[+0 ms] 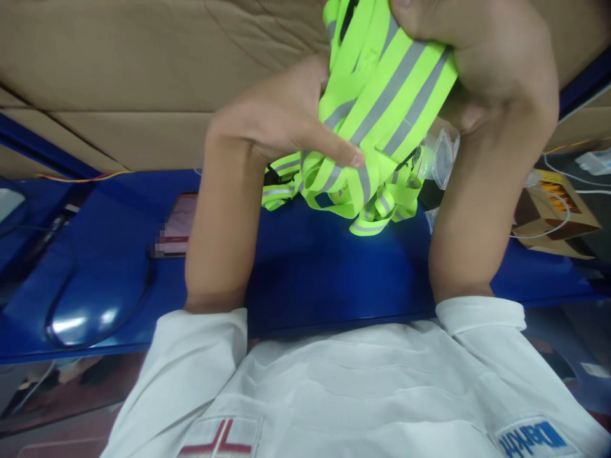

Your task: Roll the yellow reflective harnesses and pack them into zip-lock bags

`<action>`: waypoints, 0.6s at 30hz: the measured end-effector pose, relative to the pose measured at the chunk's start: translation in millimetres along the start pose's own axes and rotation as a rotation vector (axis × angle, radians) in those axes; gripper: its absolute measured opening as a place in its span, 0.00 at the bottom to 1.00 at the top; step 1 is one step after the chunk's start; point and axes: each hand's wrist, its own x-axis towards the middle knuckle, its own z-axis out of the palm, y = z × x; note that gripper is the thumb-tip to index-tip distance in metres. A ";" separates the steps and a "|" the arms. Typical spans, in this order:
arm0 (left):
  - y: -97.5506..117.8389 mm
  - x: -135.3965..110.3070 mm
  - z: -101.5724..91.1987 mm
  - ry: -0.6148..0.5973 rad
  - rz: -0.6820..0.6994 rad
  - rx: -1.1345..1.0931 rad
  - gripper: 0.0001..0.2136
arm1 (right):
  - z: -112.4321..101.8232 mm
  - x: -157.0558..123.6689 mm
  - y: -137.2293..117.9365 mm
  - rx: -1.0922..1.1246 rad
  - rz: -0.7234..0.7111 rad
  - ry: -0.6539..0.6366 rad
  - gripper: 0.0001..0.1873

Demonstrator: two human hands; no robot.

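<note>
A bundle of neon yellow-green reflective straps [382, 95] with grey stripes is held up between my two hands. My left hand [286, 117] is closed around its lower left side, thumb lying across the front of the straps. At the top right, my right hand [487, 51] grips the upper end of the bundle; some of its fingers are hidden behind the straps. More loops of similar strap [377, 210] hang or lie below, over the blue surface, with black pieces among them. Beside my right wrist is a clear plastic bag [443, 156].
The blue shelf [334, 273] runs across in front of me. A phone [179, 222] lies left of my left forearm, near a black cable [52, 312]. An open cardboard box [554, 210] and white cables are at the right. Large brown cardboard [143, 63] stands behind.
</note>
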 end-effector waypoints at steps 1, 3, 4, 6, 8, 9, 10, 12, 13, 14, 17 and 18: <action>0.1 -0.2 0.9 0.021 -0.012 0.013 0.25 | 0.8 0.7 2.1 0.031 -0.029 -0.005 0.12; -1.3 -0.2 2.1 0.071 -0.031 0.005 0.22 | 1.6 0.5 4.4 -0.109 -0.137 -0.022 0.11; -2.8 -0.1 2.3 0.088 -0.029 -0.023 0.20 | 1.5 -0.3 4.3 -0.232 -0.175 -0.020 0.10; -5.9 -0.2 2.1 0.095 -0.022 -0.082 0.18 | 0.1 -3.1 2.3 -0.520 -0.194 -0.030 0.12; -6.8 -1.2 1.6 0.109 0.005 -0.121 0.17 | -2.6 -5.9 0.1 -0.723 -0.199 -0.140 0.19; -6.0 -2.1 1.4 0.119 0.015 -0.128 0.17 | -4.1 -6.9 -0.2 -0.772 -0.230 -0.237 0.20; -4.5 -3.0 1.2 0.125 0.015 -0.122 0.17 | -5.5 -7.5 0.1 -0.792 -0.269 -0.344 0.19; -0.6 -4.9 0.8 0.137 -0.006 -0.088 0.18 | -7.3 -7.8 2.4 -0.756 -0.343 -0.493 0.27; 0.9 -5.6 0.6 0.143 -0.021 -0.072 0.18 | -7.5 -7.5 3.8 -0.726 -0.376 -0.519 0.36; 1.7 -5.9 0.2 0.157 -0.034 -0.061 0.18 | -7.4 -7.0 5.0 -0.694 -0.395 -0.520 0.42; -1.0 -4.8 -1.8 0.198 -0.007 -0.120 0.17 | -7.2 -4.4 6.9 -0.681 -0.435 -0.477 0.39; -3.3 -3.7 -2.5 0.190 0.003 -0.155 0.17 | -7.8 -3.1 7.4 -0.700 -0.445 -0.457 0.37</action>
